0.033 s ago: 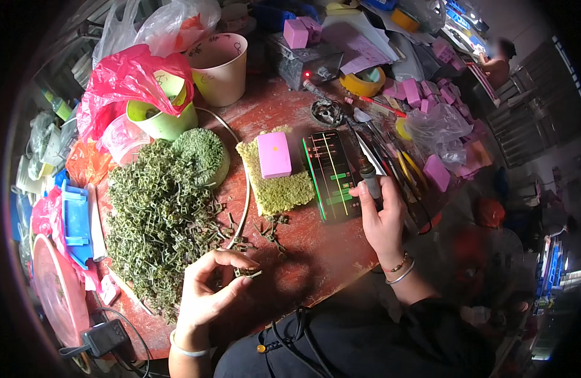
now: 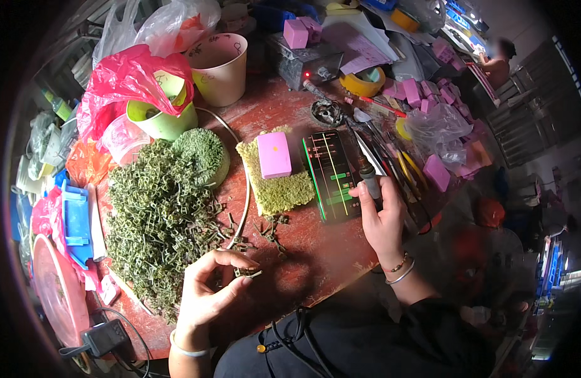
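Over the table's near edge, my left hand (image 2: pixel 208 286) pinches a small green piece (image 2: pixel 245 272) with a pale end between thumb and fingertips. My right hand (image 2: pixel 383 217) is wrapped round the grey handle of a soldering iron (image 2: pixel 367 175), held beside a smartphone (image 2: pixel 331 170) with a lit screen. Left of the phone, a pink block (image 2: pixel 274 155) rests on a yellow-green rough pad (image 2: pixel 287 195). Behind my left hand spreads a large heap of small dark green pieces (image 2: pixel 161 220), with a few strays on the red table (image 2: pixel 315 252).
A white cable (image 2: pixel 247 201) crosses the table. At the back stand a green bucket (image 2: pixel 164 126), a white bucket (image 2: pixel 224 82) and a black box (image 2: pixel 306 60) with a red light. Tools (image 2: pixel 407 167), yellow tape (image 2: pixel 363 83) and pink blocks (image 2: pixel 419 94) crowd the right. Another person (image 2: pixel 497 66) sits far off.
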Available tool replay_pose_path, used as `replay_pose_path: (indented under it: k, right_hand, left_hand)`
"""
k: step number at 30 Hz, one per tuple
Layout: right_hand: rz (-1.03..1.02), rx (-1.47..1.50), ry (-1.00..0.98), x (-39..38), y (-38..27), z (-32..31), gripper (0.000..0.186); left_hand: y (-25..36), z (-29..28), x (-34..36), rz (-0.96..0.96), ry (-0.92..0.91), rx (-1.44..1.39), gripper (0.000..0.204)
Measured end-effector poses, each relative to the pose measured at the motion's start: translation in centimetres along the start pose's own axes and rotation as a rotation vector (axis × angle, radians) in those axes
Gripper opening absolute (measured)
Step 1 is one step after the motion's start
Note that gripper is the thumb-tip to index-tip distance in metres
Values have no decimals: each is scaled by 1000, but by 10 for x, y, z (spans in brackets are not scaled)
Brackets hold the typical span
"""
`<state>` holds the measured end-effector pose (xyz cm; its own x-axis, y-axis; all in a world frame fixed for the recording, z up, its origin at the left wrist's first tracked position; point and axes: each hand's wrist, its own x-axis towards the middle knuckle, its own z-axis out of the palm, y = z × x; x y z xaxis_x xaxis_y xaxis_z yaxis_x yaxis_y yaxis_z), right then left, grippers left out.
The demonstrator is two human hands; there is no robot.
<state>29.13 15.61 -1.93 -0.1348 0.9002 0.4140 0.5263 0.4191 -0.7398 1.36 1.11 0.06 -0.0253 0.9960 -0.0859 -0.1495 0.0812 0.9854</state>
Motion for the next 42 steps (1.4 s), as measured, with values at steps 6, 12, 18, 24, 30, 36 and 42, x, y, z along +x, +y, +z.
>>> replay_pose_path:
  k: [6, 12, 18, 24, 30, 36, 42]
  right_hand:
    - [-3, -73, -31, 0, 3, 3, 14]
    - [-46, -93, 63, 2, 7, 5, 15]
    - [-23, -5, 48, 0, 2, 2, 14]
    - [-56, -35, 31, -1, 3, 2, 16]
    - [-46, -53, -5, -2, 3, 2, 15]
    - [-64, -151, 81, 3, 6, 5, 15]
    - [-53, 6, 119, 0, 6, -2, 13]
  left_hand:
    - [-1, -2, -2, -17, 2, 16, 19]
    - [-1, -3, -1, -19, 1, -1, 19]
    - [1, -3, -1, -24, -4, 36, 19]
    - [0, -2, 0, -6, 7, 13, 19]
    - [0, -4, -1, -22, -4, 45, 19]
    - [1, -2, -1, -28, 13, -2, 19]
    - [2, 0, -1, -11, 1, -14, 19]
